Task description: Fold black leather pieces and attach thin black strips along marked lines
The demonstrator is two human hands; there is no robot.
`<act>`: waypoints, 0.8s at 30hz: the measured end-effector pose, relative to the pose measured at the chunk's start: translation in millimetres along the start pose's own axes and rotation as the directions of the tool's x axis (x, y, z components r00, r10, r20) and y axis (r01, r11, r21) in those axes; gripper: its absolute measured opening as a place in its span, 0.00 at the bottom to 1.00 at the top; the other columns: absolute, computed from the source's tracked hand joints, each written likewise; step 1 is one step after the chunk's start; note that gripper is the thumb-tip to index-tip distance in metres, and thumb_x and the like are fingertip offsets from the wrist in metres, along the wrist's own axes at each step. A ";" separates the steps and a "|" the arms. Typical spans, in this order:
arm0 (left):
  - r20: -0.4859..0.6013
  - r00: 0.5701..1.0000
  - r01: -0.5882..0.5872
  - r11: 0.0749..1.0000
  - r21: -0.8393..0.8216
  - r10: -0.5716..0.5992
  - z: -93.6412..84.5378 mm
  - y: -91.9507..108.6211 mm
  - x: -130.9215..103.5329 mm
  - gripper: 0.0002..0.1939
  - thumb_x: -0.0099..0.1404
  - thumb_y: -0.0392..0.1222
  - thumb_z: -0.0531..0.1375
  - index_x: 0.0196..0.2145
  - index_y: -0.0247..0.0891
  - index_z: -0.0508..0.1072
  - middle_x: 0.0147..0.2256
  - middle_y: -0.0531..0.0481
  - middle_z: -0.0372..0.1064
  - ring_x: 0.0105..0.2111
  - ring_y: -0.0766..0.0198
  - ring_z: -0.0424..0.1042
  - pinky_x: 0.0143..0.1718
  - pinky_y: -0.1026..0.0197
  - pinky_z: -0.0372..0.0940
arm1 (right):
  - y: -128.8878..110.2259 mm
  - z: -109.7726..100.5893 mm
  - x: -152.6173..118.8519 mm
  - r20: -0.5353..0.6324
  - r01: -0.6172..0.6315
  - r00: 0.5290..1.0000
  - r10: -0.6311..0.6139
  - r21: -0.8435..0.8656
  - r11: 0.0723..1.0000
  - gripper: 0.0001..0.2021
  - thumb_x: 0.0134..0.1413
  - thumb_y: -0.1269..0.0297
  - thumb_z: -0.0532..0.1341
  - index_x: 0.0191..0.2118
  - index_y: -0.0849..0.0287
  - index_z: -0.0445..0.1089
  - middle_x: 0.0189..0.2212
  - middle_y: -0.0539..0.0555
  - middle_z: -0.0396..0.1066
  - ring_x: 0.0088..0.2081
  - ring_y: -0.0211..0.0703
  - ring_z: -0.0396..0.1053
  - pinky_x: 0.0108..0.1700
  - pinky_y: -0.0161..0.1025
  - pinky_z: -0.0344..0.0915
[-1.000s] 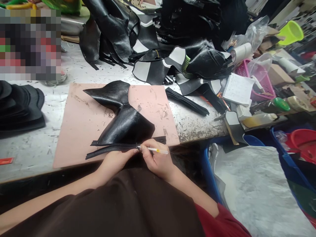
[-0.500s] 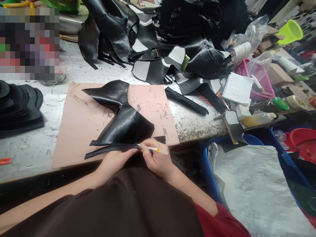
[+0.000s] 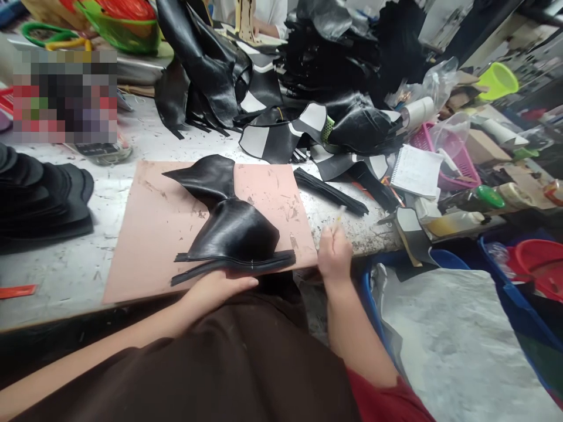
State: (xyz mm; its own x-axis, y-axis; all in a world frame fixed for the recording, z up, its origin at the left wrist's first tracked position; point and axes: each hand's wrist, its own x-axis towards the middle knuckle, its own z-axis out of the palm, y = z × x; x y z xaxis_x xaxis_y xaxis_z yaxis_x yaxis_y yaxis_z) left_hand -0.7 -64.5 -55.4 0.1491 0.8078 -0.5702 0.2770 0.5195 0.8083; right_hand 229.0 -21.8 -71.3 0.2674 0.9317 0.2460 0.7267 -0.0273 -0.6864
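Observation:
A black leather piece (image 3: 235, 231), pointed at its far left end, lies on a pink board (image 3: 145, 234). Along its near edge runs a black zipper (image 3: 229, 266), its tapes parted at the left, with a small white mark across it. My left hand (image 3: 222, 286) is at the zipper's near side, thumb stretched out along it and the other fingers hidden beneath. To the right, off the board's corner, my right hand (image 3: 335, 255) is closed around a slim white-and-yellow pen (image 3: 341, 215), tip upward and blurred.
Stacked black pieces (image 3: 44, 199) lie at the left. Behind the board are leather parts (image 3: 272, 140) and a bundle of black strips (image 3: 329, 190). A notebook (image 3: 416, 170), pink basket (image 3: 470, 170) and bottles stand right. Another person's hand (image 3: 264, 28) shows at the back.
My right hand has lifted the pen off the zipper and moved right, turning it upward. My left thumb has come away from the zipper's top. A white mark now shows there.

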 end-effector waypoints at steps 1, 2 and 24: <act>0.069 0.995 -0.067 0.996 -0.066 0.071 -1.1 -0.7 0.1 0.16 0.44 0.51 0.66 0.31 0.41 0.77 0.37 0.50 0.76 0.48 0.51 0.67 0.49 0.59 0.61 | 10.6 -4.4 11.3 0.072 -0.076 0.993 0.091 -0.194 0.978 0.09 0.54 0.61 0.51 0.27 0.58 0.61 0.16 0.50 0.59 0.22 0.44 0.61 0.28 0.40 0.58; 0.122 0.986 -0.094 0.985 -0.147 0.113 -2.0 -2.0 -0.4 0.16 0.45 0.52 0.66 0.31 0.41 0.77 0.37 0.49 0.76 0.49 0.51 0.66 0.49 0.58 0.60 | 18.9 -7.8 20.1 0.123 -0.105 0.980 0.154 -0.337 0.936 0.08 0.53 0.61 0.53 0.30 0.59 0.64 0.17 0.51 0.61 0.23 0.46 0.63 0.29 0.42 0.59; -0.220 0.975 -0.171 0.750 -0.640 0.034 -25.0 -15.3 -27.6 0.14 0.42 0.42 0.68 0.25 0.36 0.68 0.21 0.54 0.70 0.22 0.67 0.68 0.27 0.66 0.62 | -86.5 39.1 -67.3 0.175 0.534 0.713 -0.679 0.492 0.688 0.06 0.44 0.75 0.55 0.26 0.57 0.66 0.27 0.52 0.70 0.31 0.43 0.68 0.33 0.41 0.65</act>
State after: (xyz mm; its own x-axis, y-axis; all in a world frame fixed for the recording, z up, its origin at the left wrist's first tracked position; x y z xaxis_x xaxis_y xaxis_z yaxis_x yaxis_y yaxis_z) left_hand -32.8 -87.7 -48.4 -0.0541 0.8666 -0.4961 -0.4248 0.4297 0.7968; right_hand 123.4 -68.0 -55.3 -0.4135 0.7465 0.5213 0.3316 0.6567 -0.6774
